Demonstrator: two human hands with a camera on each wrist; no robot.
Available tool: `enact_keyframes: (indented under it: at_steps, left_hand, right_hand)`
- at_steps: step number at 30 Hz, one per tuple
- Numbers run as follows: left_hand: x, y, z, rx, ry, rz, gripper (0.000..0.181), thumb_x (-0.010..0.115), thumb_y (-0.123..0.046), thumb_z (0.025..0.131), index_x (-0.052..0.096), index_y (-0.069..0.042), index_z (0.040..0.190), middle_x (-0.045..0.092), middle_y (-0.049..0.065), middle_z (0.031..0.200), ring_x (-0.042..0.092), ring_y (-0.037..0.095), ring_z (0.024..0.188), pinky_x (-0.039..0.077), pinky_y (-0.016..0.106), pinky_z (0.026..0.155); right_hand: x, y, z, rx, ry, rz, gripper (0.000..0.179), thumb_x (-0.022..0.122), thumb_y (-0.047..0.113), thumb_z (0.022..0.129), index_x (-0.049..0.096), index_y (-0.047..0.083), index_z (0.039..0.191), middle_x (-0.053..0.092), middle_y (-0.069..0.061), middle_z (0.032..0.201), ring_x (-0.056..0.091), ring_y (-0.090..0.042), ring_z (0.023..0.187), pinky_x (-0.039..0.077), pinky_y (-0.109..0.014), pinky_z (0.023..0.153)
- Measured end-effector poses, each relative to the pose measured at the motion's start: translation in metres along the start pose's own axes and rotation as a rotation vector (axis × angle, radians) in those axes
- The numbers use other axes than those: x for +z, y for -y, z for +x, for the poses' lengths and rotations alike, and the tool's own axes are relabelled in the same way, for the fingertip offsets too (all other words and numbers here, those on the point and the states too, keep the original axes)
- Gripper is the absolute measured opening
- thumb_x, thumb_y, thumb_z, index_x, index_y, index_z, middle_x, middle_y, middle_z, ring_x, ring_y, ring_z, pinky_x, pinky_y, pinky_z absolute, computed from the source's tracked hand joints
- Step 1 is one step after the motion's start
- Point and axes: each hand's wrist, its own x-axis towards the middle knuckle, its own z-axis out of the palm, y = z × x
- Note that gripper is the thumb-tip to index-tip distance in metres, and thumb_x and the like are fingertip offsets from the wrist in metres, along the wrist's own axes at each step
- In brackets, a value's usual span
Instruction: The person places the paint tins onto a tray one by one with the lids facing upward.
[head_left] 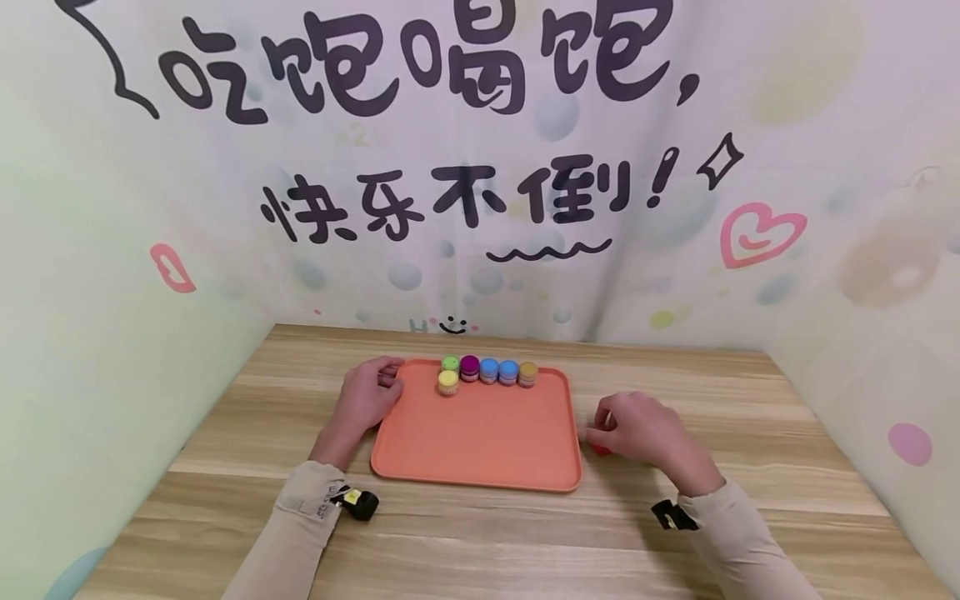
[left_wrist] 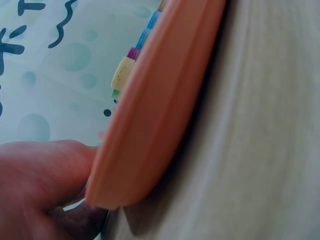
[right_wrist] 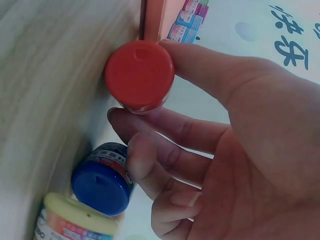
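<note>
My right hand (head_left: 637, 427) is just off the tray's right side, pinching a small red-lidded jar (right_wrist: 140, 75) between thumb and fingertips. In the head view only a bit of red shows under that hand. Below its curled fingers in the right wrist view are a blue-lidded jar (right_wrist: 102, 182) and a jar with a pale yellow lid (right_wrist: 75, 220); the hand hides both from the head camera. With my left hand (head_left: 367, 396) I grip the far left corner of the orange tray (head_left: 480, 442). The left wrist view catches the fingers against the rim.
Along the tray's far edge stand small jars with green (head_left: 450, 364), purple (head_left: 469, 367), blue (head_left: 489, 369) and brown (head_left: 528, 373) lids. A yellow-lidded jar (head_left: 447, 382) sits in front of the green one. Behind the wooden table (head_left: 480, 542) hangs a printed cloth (head_left: 450, 283).
</note>
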Motion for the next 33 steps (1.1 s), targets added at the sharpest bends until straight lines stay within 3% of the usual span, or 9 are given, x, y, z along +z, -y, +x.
enact_keyframes:
  at_steps: [11, 17, 25, 33]
  left_hand:
    - [-0.0012, -0.0026, -0.0017, -0.005, -0.003, -0.001, 0.037, 0.069, -0.007, 0.101, 0.071, -0.002, 0.137, 0.077, 0.018, 0.123, 0.076, 0.031, 0.107, 0.064, 0.048, 0.096]
    - [-0.0009, -0.0018, -0.0016, -0.011, -0.003, -0.002, 0.037, 0.069, -0.008, 0.101, 0.071, -0.002, 0.137, 0.077, 0.018, 0.123, 0.076, 0.030, 0.107, 0.064, 0.048, 0.097]
    - [-0.0015, -0.0032, -0.0016, -0.013, -0.007, 0.005, 0.037, 0.069, -0.007, 0.102, 0.071, -0.002, 0.138, 0.077, 0.019, 0.125, 0.076, 0.030, 0.107, 0.064, 0.048, 0.097]
    - [-0.0014, -0.0035, -0.0014, -0.004, -0.012, 0.006, 0.037, 0.069, -0.007, 0.101, 0.071, -0.002, 0.137, 0.076, 0.020, 0.125, 0.076, 0.030, 0.106, 0.064, 0.048, 0.096]
  right_hand:
    - [0.0014, -0.0038, 0.0029, -0.018, -0.010, 0.051, 0.026, 0.082, 0.044, 0.093, 0.074, 0.026, 0.077, 0.069, 0.012, 0.073, 0.058, -0.011, 0.071, 0.048, -0.031, 0.062]
    - [-0.0018, -0.0025, 0.0044, -0.030, -0.029, 0.116, 0.020, 0.082, 0.041, 0.095, 0.077, 0.023, 0.087, 0.072, 0.015, 0.075, 0.063, -0.009, 0.073, 0.052, -0.033, 0.068]
    - [-0.0043, -0.0009, 0.0061, -0.064, -0.099, 0.214, 0.017, 0.080, 0.033, 0.097, 0.078, 0.017, 0.097, 0.075, 0.006, 0.084, 0.064, -0.010, 0.074, 0.053, -0.031, 0.066]
    - [-0.0061, 0.0033, 0.0090, -0.066, -0.166, 0.304, 0.028, 0.082, 0.030, 0.098, 0.079, 0.008, 0.116, 0.078, -0.001, 0.095, 0.071, -0.013, 0.083, 0.056, -0.027, 0.067]
